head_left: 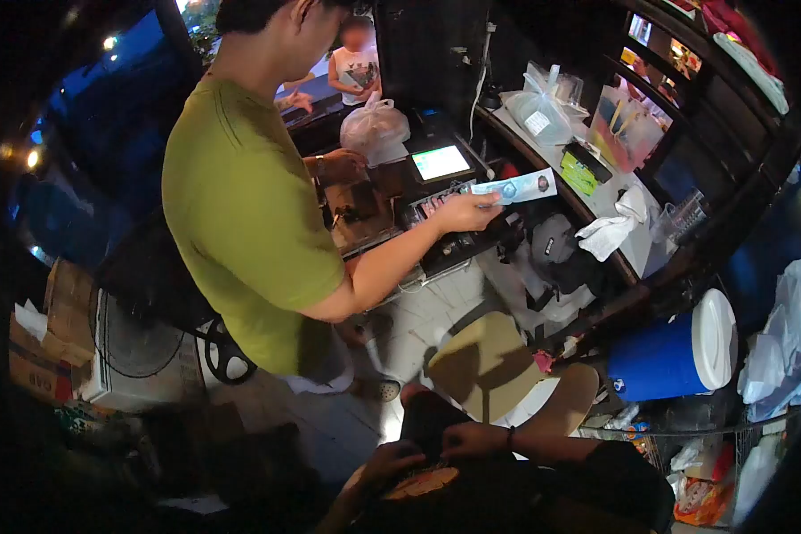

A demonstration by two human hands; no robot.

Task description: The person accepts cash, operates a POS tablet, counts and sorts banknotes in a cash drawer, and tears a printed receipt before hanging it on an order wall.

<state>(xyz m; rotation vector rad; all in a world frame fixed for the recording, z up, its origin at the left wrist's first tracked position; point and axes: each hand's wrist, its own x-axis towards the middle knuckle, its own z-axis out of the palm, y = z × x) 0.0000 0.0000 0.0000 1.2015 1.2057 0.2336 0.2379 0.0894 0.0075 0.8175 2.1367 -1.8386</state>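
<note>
Low in the head view, my left hand rests over my dark clothing with its fingers curled in. Close beside it, my right hand has bent fingers drawn together, and a dark band circles its wrist. Shadow hides whatever either hand may hold. Just below them shows an orange printed patch on the dark cloth. Ahead, a co-worker in a green shirt stands at a counter. That person's hand grips a bluish banknote above a cash drawer.
A lit screen and a tied plastic bag sit on the counter. To the right are a white cloth, a bagged container and a blue drum. A tan chair seat stands before me; boxes lie left.
</note>
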